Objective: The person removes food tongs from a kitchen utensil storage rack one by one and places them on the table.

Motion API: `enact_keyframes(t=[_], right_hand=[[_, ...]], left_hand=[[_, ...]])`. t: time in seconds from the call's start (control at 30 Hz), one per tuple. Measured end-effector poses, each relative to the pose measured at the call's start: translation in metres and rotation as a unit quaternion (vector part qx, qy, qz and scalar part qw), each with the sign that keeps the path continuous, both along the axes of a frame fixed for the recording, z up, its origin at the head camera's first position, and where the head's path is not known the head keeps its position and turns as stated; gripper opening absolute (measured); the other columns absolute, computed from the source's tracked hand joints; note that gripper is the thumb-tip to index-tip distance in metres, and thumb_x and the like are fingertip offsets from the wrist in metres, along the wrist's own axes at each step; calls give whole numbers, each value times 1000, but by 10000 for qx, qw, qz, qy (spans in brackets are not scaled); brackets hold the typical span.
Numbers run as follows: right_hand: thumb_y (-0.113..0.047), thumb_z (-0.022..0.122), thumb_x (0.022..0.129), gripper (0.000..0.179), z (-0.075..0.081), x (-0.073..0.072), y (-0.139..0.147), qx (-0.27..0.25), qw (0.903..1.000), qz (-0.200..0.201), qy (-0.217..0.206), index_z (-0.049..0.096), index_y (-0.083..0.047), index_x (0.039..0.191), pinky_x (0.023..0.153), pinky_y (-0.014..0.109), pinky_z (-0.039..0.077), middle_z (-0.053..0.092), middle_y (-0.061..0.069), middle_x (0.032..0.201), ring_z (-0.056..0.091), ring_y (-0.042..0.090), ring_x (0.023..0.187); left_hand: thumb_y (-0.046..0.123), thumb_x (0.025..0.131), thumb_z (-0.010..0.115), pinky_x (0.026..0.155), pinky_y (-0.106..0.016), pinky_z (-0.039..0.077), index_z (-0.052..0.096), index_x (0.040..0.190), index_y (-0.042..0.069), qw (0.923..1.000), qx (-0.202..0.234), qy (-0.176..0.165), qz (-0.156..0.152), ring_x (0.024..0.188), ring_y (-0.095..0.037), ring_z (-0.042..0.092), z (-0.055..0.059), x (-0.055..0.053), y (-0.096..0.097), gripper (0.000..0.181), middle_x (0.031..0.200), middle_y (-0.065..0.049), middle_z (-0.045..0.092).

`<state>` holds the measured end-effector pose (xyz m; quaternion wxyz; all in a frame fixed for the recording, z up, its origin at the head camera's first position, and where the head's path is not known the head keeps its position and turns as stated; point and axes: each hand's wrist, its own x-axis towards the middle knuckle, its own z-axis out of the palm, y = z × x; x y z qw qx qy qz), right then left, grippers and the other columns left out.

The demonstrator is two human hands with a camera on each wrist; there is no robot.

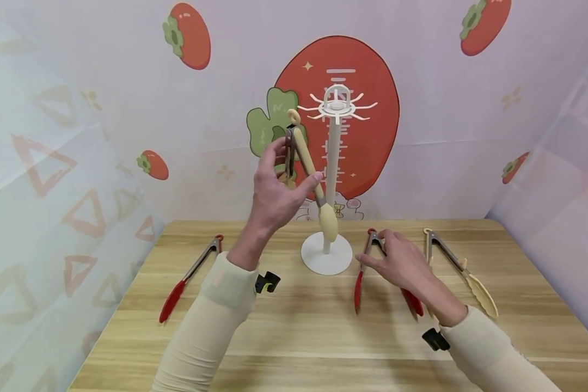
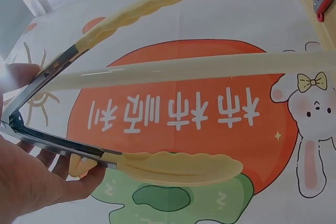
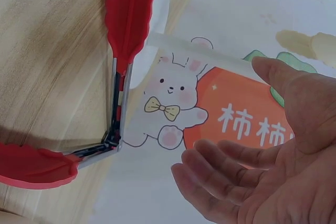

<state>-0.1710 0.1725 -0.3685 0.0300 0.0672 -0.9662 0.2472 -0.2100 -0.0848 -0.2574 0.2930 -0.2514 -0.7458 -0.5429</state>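
Note:
My left hand (image 1: 276, 190) holds a pair of beige-tipped tongs (image 1: 306, 158) in the air by the upper handles, loop end up. The tongs' two arms are spread, as the left wrist view shows with their scalloped beige head (image 2: 178, 169). They hang just left of a white stand (image 1: 332, 158) with a ring of hooks (image 1: 337, 109) on top; none of the hooks bears anything. My right hand (image 1: 404, 261) hovers over red-tipped tongs (image 1: 358, 291) lying spread on the table. In the right wrist view its loosely bent fingers (image 3: 210, 174) stay apart from those tongs.
Another pair of red-tipped tongs (image 1: 173, 299) lies at the left of the wooden table (image 1: 294, 337). Beige-tipped tongs (image 1: 482, 294) lie at the right, beyond my right wrist. The stand's round white base (image 1: 316, 262) rests near the table's back edge, before a printed cloth backdrop (image 1: 436, 185).

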Motion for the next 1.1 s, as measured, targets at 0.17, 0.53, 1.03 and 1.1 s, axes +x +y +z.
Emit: enact_keyframes(t=[0.17, 0.53, 1.03, 1.1], right_hand=[[-53, 77, 85, 63, 0, -1, 0, 68, 10000, 0, -33, 57, 0, 112, 59, 37, 42, 56, 11, 89, 54, 26, 76], [-53, 77, 85, 66, 1, 0, -1, 128, 9998, -13, -127, 56, 2, 116, 60, 37, 43, 57, 12, 91, 55, 27, 78], [-53, 76, 86, 60, 1, -1, -5, 122, 9998, 139, -28, 56, -1, 108, 66, 42, 48, 60, 15, 99, 59, 29, 84], [-54, 75, 86, 60, 1, -2, -6, 111, 9998, 159, -44, 56, -1, 107, 68, 44, 50, 62, 17, 103, 61, 31, 88]], left_hand=[[17, 85, 80, 90, -50, 53, 46, 142, 1, 9999, -7, -80, 90, 116, -28, 50, -1, 1, -5, 69, 131, -14, 52], [15, 84, 80, 91, -54, 52, 45, 142, -1, 9997, -4, -161, 197, 115, -29, 49, -6, 3, -13, 70, 133, -17, 50], [18, 83, 81, 87, -51, 50, 47, 144, 3, 9984, -11, -411, 396, 114, -29, 50, -15, 6, -26, 71, 132, -13, 51], [18, 83, 81, 87, -50, 50, 47, 143, 4, 9981, -29, -444, 431, 113, -27, 50, -17, 6, -27, 71, 132, -13, 51]])
